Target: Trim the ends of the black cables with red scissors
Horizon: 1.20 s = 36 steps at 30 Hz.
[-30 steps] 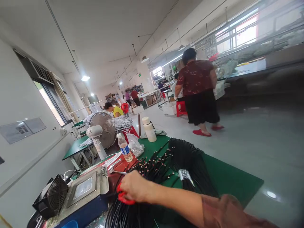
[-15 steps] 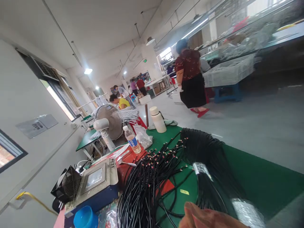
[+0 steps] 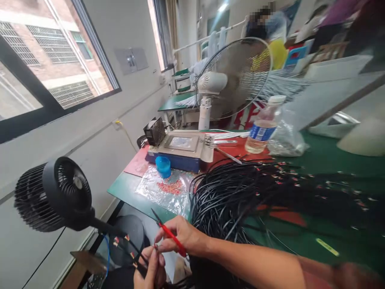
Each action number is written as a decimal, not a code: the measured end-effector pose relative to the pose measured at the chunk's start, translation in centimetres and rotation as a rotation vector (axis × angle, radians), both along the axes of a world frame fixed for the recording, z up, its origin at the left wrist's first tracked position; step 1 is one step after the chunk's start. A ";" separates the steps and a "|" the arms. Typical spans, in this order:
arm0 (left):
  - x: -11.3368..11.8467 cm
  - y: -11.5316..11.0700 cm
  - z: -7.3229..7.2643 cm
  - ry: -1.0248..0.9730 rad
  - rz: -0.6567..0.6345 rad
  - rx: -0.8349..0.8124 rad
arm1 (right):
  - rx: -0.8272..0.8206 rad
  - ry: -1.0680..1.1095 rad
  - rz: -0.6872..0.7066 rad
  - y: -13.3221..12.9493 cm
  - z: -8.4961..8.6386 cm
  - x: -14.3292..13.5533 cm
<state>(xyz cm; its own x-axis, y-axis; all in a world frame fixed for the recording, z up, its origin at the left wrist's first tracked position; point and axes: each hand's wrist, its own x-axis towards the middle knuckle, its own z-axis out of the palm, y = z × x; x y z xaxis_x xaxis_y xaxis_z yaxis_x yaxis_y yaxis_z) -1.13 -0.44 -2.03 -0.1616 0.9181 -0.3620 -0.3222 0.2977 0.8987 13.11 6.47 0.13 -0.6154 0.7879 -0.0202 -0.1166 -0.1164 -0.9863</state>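
Here, near left, the left hand [image 3: 150, 269] pinches thin black wires [image 3: 132, 251] with red-tipped ends; just right, the right hand [image 3: 180, 237] grips red scissors [image 3: 170, 235]. Seemingly trimming ends; next needs blades lined on one wire. The cable pile [image 3: 240, 196] lies right.

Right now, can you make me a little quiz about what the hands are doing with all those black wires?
1. True or false: the right hand holds red-handled scissors.
2. What does the left hand pinch? A) a water bottle B) a few thin black wires with red tips C) the blue cup
3. Fill in: the blue cup stands in front of the ____ machine.

Key
1. True.
2. B; the bottle stands far off on the table.
3. Blue-based, with a grey top.
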 end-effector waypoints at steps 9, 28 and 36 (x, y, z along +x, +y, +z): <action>1.3 -0.3 0.0 -0.156 0.072 -0.049 | -0.100 0.001 0.022 -0.5 0.2 -0.1; -0.2 -0.2 0.8 0.014 0.370 -0.002 | 0.509 -0.770 0.179 -1.1 0.9 -0.1; -1.9 -0.5 0.7 0.281 0.237 -0.032 | 0.530 -0.798 0.186 -1.0 0.3 -0.1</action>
<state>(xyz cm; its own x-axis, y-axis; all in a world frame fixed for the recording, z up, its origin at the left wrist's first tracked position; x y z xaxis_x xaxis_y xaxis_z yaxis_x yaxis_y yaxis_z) -2.99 -0.97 -1.30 -0.4656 0.8321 -0.3015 -0.1280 0.2738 0.9532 13.01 5.46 0.40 -0.6901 0.7066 -0.1565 0.5840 0.4160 -0.6971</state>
